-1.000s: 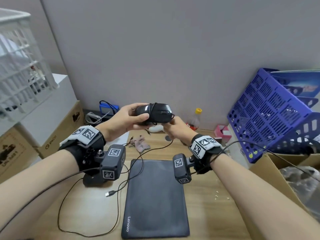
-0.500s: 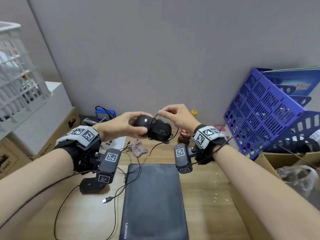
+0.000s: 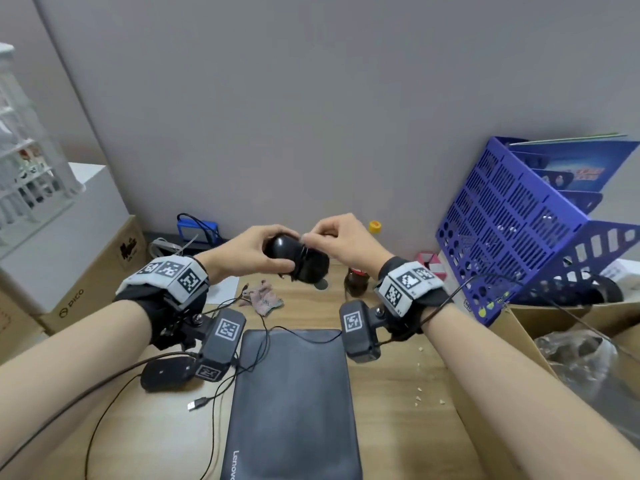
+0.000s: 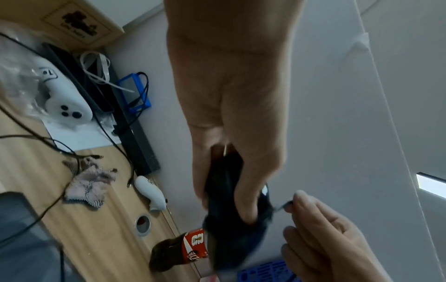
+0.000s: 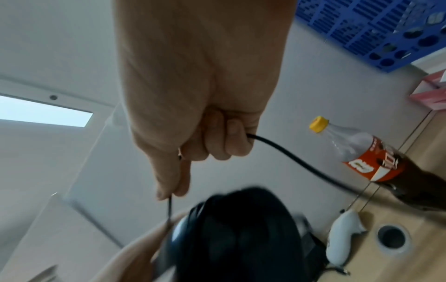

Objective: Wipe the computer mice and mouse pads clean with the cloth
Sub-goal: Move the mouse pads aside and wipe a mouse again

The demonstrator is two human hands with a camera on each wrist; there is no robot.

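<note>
A black wired mouse [image 3: 304, 263] with its cable wound round it is held in the air above the desk's back edge. My left hand [image 3: 273, 252] grips its left end, thumb below and fingers over the top. My right hand [image 3: 317, 235] pinches the thin black cable [image 5: 289, 158] just above the mouse [image 5: 241, 238]. A black Lenovo mouse pad [image 3: 291, 403] lies on the desk in front of me. A second black mouse [image 3: 162, 374] sits left of the pad. The crumpled pinkish cloth [image 3: 265, 299] lies behind the pad, untouched.
A cola bottle [image 3: 356, 282] stands under the right hand. A blue file rack [image 3: 519, 230] leans at the right above cardboard boxes. Boxes and a white crate stand at the left. A white controller [image 4: 65, 103] lies at the back left. A loose USB plug [image 3: 195, 405] and crumbs lie beside the pad.
My right hand left the underside of the mouse, rose above it and now pinches the cable. The mouse has tilted in my left hand.
</note>
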